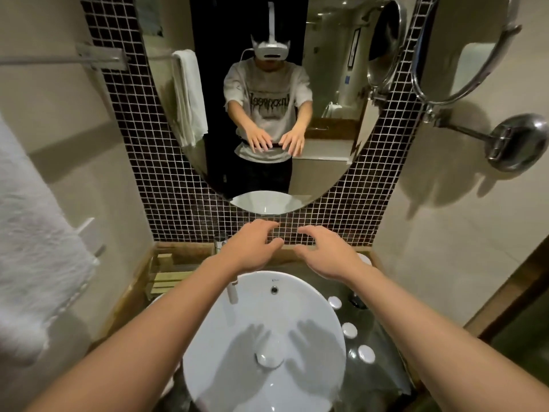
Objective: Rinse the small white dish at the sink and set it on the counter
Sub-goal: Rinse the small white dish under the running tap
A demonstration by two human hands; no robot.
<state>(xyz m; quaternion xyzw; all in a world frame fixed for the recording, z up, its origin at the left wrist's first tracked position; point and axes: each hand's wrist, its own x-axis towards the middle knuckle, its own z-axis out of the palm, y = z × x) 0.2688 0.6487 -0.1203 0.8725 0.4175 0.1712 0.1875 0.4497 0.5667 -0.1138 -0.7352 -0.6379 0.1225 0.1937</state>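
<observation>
The task is looking barely begun: no water is running from the tap (pixel 232 290), the sink (pixel 309 295) is showing dry and bare apart from its drain plug (pixel 269 356), and nothing is being held. The left hand (pixel 252 248) and the right hand (pixel 328 254) are hovering side by side over the far rim of the sink, palms down, the fingers (pixel 267 226) of the left and the fingers (pixel 309 231) of the right loosely spread and slightly curled, gripping nothing. The dish itself is not showing plainly. The likeliest candidate, as a judgement only, is a white rounded piece (pixel 364 258) peeking out on the far right of the bench (pixel 377 340), just beside the right wrist and mostly hidden by it; it is sitting near the right fingers and well apart from the left ones. Three round white caps (pixel 349 330) are lining the bench to the right of the sink, too small to count as the dish. Picking up, rinsing and setting down are all remaining.
</observation>
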